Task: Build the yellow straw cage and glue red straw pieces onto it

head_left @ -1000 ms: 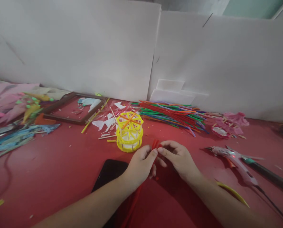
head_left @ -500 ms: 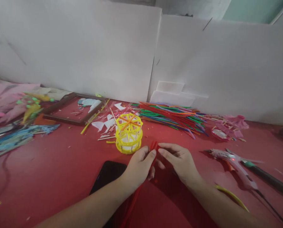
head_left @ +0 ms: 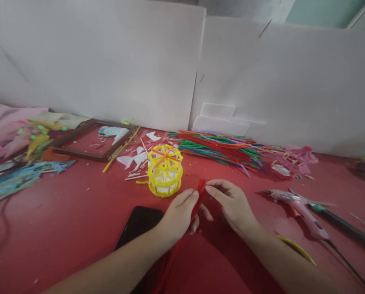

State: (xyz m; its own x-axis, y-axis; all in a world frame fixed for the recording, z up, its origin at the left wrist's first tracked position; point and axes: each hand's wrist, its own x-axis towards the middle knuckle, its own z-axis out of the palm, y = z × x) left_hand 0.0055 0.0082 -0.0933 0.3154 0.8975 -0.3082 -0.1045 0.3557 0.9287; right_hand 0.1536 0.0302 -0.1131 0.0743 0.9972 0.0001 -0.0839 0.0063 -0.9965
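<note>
My left hand (head_left: pixel 181 214) is closed around a small bundle of red pipe cleaners (head_left: pixel 196 206), thumb on top. The bundle's upper ends poke out above the thumb, and its long tails trail down toward me below the wrist. At those upper ends, my right hand (head_left: pixel 233 206) has thumb and forefinger brought together in a pinch at the bundle's right side. Its other fingers are partly hidden. Just beyond my left hand stands a round yellow pipe-cleaner frame (head_left: pixel 165 171) with pale sticks as posts and orange strips across its top.
A black phone (head_left: pixel 141 224) lies by my left forearm. On the right are a pink glue gun (head_left: pixel 303 210) with a lit red light and a dark-handled tool (head_left: pixel 348 228). Behind lie colourful pipe cleaners (head_left: pixel 222 149), a brown frame (head_left: pixel 78 155) and white paper scraps (head_left: pixel 136 159).
My right fingertips have shifted slightly at the upper ends of the red bundle. The left hand keeps its hold. The whole view has moved a little.
</note>
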